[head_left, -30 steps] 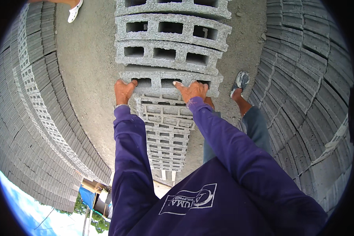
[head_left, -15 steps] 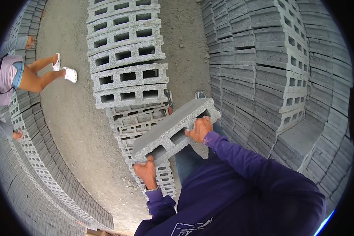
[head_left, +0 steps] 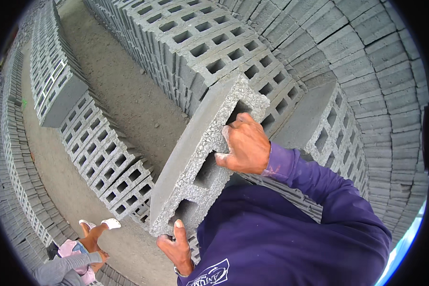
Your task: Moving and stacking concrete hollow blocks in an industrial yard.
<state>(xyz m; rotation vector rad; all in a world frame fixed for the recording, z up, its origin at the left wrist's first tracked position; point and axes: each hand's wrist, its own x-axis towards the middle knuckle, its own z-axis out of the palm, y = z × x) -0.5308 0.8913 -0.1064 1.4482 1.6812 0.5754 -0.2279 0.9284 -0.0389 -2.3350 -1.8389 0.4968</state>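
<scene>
A grey concrete hollow block (head_left: 193,143) is held up close in front of my chest, tilted with its far end raised to the right. Its rough face with three openings is turned towards me, and its smooth long side faces left. My right hand (head_left: 247,145) grips the upper part, fingers hooked into the top opening and thumb at the middle one. Down at the near end, my left hand (head_left: 177,247) holds the lower corner, its thumb on the edge by the bottom opening. The left fingers underneath are partly hidden.
Ahead runs a long stack of hollow blocks (head_left: 195,28), with a lower stepped stack (head_left: 325,128) at the right. A row of blocks (head_left: 102,152) lies left of me beside a dirt path (head_left: 128,238). A person in white clogs (head_left: 76,262) is at the lower left.
My view and body have turned to the right, towards the stacks there. The block has come along in both hands, is now closer and more steeply tilted. The other person appears lower left.
</scene>
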